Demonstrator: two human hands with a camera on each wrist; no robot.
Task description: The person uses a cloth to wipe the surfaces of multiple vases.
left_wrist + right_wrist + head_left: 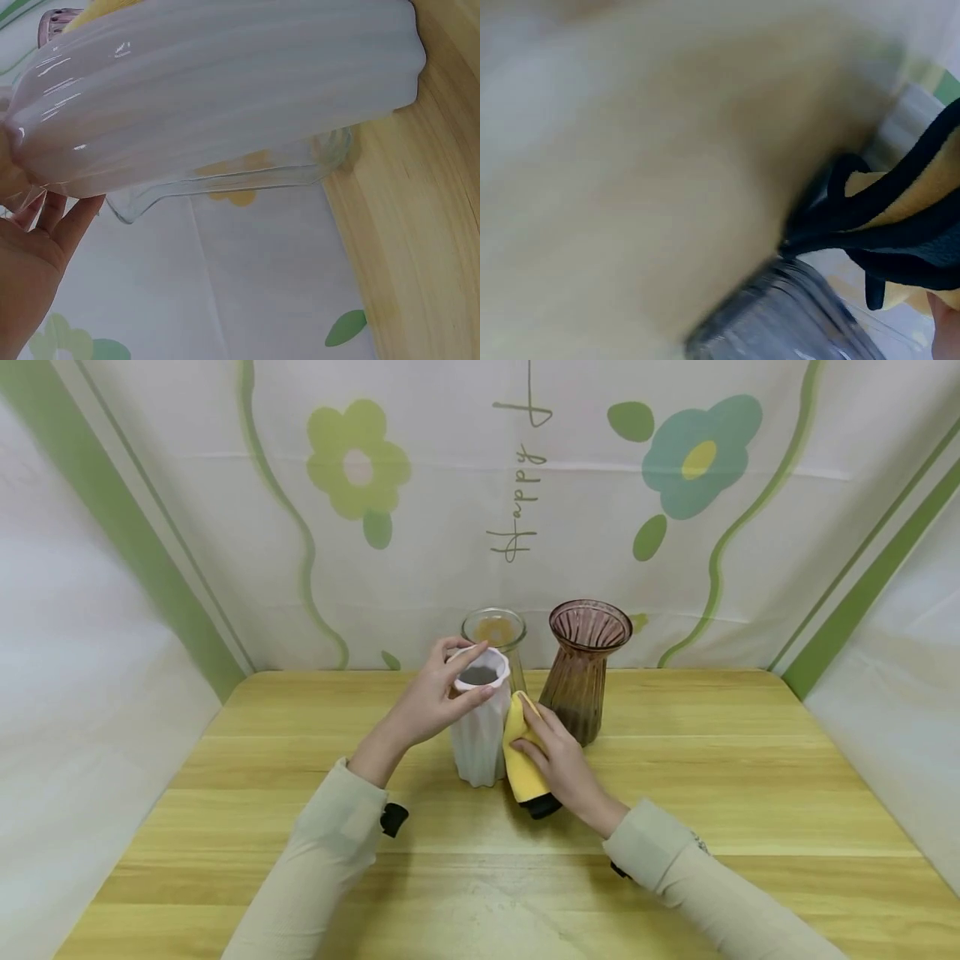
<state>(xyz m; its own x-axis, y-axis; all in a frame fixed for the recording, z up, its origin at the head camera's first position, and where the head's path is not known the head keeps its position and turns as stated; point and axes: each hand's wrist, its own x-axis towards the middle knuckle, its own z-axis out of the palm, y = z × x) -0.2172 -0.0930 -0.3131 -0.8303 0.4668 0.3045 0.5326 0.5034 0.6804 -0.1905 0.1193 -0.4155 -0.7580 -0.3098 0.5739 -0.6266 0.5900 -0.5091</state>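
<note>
My left hand (431, 697) grips a white ribbed vase (478, 743) around its rim, thumb on the near side and fingers on the far side. In the left wrist view the vase (247, 97) spans the top, with its base over the wooden table. My right hand (558, 756) holds a folded yellow cloth (522, 764) with black edging against the right side of the white vase. Seen from the right wrist, the cloth's black trim (885, 202) hangs in loose folds.
Behind the white vase stands a clear glass vase (513, 652), partly hidden. A purple-brown ribbed glass vase (577, 685) with a flared mouth is just beyond my right hand. The wooden table (750, 777) meets a flower-printed curtain (442, 527) at the back.
</note>
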